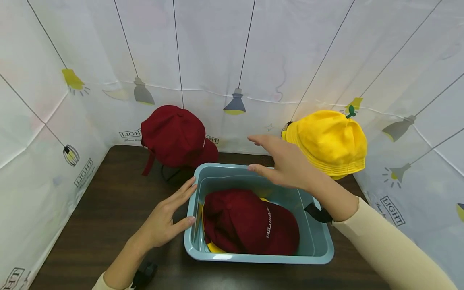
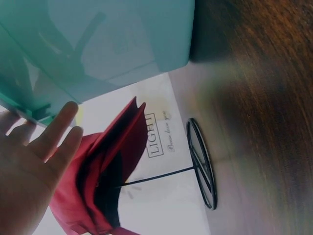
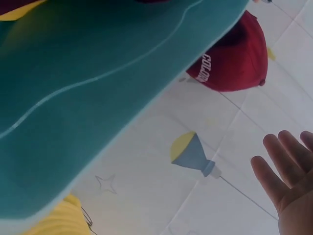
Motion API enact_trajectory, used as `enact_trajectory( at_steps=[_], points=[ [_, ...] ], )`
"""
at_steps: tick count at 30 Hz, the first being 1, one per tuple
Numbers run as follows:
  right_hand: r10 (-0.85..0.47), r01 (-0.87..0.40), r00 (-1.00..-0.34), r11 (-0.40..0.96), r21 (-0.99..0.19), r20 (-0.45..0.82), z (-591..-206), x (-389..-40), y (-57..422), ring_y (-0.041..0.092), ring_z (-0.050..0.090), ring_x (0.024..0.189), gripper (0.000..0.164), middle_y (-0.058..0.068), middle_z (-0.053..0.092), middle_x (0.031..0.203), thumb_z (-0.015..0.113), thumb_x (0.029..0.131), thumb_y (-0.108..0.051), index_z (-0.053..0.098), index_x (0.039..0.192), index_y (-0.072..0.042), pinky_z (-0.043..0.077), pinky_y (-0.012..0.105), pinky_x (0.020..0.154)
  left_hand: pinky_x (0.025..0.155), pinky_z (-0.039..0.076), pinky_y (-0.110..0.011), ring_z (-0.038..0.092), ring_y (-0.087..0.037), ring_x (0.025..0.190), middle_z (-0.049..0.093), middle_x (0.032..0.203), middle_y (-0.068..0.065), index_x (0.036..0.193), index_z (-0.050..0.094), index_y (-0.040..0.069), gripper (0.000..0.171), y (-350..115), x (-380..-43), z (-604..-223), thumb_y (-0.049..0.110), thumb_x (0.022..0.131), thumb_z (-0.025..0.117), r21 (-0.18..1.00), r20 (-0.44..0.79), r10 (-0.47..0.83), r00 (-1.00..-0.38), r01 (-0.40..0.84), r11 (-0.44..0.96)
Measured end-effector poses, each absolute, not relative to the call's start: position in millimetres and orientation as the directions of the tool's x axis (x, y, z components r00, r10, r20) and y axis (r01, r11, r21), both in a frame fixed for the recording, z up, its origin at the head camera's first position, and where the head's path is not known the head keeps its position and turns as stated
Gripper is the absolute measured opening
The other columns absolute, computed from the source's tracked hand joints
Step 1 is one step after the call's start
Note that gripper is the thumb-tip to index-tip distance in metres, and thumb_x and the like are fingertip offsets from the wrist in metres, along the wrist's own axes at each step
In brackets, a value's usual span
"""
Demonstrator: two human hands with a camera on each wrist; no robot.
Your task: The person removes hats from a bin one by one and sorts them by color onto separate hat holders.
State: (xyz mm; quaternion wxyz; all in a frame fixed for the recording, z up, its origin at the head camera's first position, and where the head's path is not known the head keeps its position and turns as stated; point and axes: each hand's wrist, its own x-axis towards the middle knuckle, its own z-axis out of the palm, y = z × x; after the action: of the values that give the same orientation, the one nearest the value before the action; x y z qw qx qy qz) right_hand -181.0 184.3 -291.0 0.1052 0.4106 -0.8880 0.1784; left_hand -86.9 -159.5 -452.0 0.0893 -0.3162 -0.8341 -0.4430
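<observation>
A blue-grey plastic bin stands on the table. Inside it lies a dark red baseball cap with white lettering on its front, and yellow fabric peeks out beneath. My left hand rests its straight fingers against the bin's left rim; in the left wrist view the fingers lie at the bin's edge. My right hand hovers above the bin's back right part, fingers extended and thumb apart, holding nothing. In the right wrist view that hand is beside the bin, palm visible.
Behind the bin on the left, another dark red cap sits on a wire stand. A yellow bucket hat with a green sprout is raised at the back right. A lamp-patterned cloth hangs behind the dark wood table.
</observation>
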Motion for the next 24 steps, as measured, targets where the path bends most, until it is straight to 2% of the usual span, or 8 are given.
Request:
enact_trajectory(
  at_steps=[4,8,14,19,24],
  points=[
    [-0.708,-0.784,-0.620,0.575,-0.235,0.339,-302,-175,188,0.030,0.063,0.127,0.074,0.012,0.062,0.145,0.082,0.090,-0.037,0.052,0.151,-0.005,0.054,0.051,0.100,0.120,0.035,-0.046,0.037,-0.027,0.153,0.026,0.172,-0.005,0.163,0.038,0.009,0.075,-160,-87,-451,0.021,0.096,0.070,0.684,0.419,0.450,-0.788,0.600,0.415],
    [-0.725,-0.789,-0.614,0.558,-0.256,0.313,-310,-171,189,0.030,0.060,0.131,0.078,0.011,0.061,0.147,0.083,0.088,-0.040,0.052,0.151,-0.006,0.052,0.052,0.104,0.120,0.035,-0.045,0.037,-0.028,0.153,0.027,0.172,-0.005,0.163,0.038,0.008,0.075,-160,-87,-451,0.021,0.096,0.070,0.681,0.419,0.450,-0.788,0.601,0.418],
    [-0.749,-0.767,-0.631,0.562,-0.310,0.204,-318,-166,189,0.027,0.053,0.139,0.083,0.007,0.055,0.154,0.082,0.088,-0.049,0.050,0.154,-0.010,0.046,0.053,0.111,0.120,0.034,-0.045,0.037,-0.026,0.153,0.026,0.172,-0.005,0.163,0.038,0.008,0.075,-160,-87,-450,0.021,0.096,0.070,0.682,0.411,0.451,-0.792,0.595,0.424],
    [-0.753,-0.733,-0.649,0.581,-0.354,0.108,-321,-160,185,0.026,0.051,0.141,0.086,0.003,0.052,0.156,0.079,0.086,-0.058,0.051,0.154,-0.014,0.046,0.054,0.112,0.121,0.033,-0.044,0.036,-0.026,0.153,0.026,0.173,-0.004,0.163,0.038,0.009,0.075,-160,-87,-451,0.021,0.096,0.070,0.689,0.404,0.451,-0.796,0.589,0.422],
    [-0.756,-0.697,-0.654,0.590,-0.408,0.025,-323,-156,183,0.027,0.051,0.141,0.089,0.003,0.048,0.159,0.080,0.084,-0.061,0.051,0.154,-0.014,0.046,0.055,0.112,0.120,0.035,-0.047,0.037,-0.027,0.153,0.026,0.172,-0.005,0.162,0.038,0.008,0.075,-160,-87,-451,0.021,0.096,0.070,0.683,0.413,0.452,-0.791,0.597,0.420]
  ],
)
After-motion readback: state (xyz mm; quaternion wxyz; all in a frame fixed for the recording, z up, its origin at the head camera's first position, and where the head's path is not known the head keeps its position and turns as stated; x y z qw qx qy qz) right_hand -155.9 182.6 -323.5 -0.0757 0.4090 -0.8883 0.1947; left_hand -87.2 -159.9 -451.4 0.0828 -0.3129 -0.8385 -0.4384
